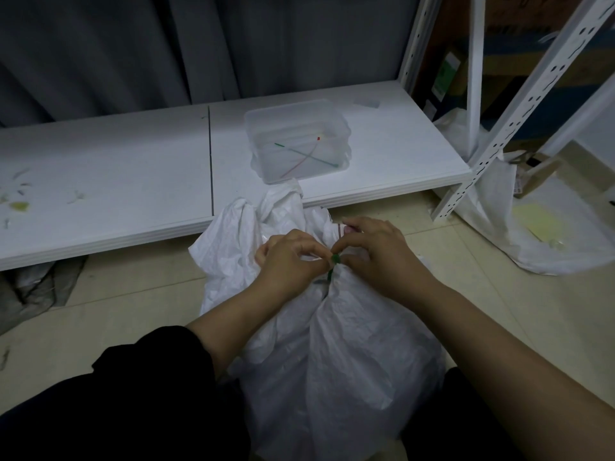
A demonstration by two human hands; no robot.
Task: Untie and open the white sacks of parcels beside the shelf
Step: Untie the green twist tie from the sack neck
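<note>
A full white woven sack [349, 354] stands on the floor between my knees, its neck gathered and bound by a green tie [334, 261]. My left hand [293, 257] pinches the tie from the left with thumb and fingers. From the right, my right hand [376, 251] pinches the same tie at the knot. The loose mouth of the sack [263, 214] flops away from me toward the shelf board. A second white sack [532, 234] lies open on the floor at the right, behind the shelf post.
A low white shelf board [133, 181] runs across in front, holding a clear plastic tub [296, 141] with a green and a red tie inside. A perforated white shelf post [519, 121] stands at the right. Grey curtain hangs behind. Grey fabric [33, 287] lies at the left.
</note>
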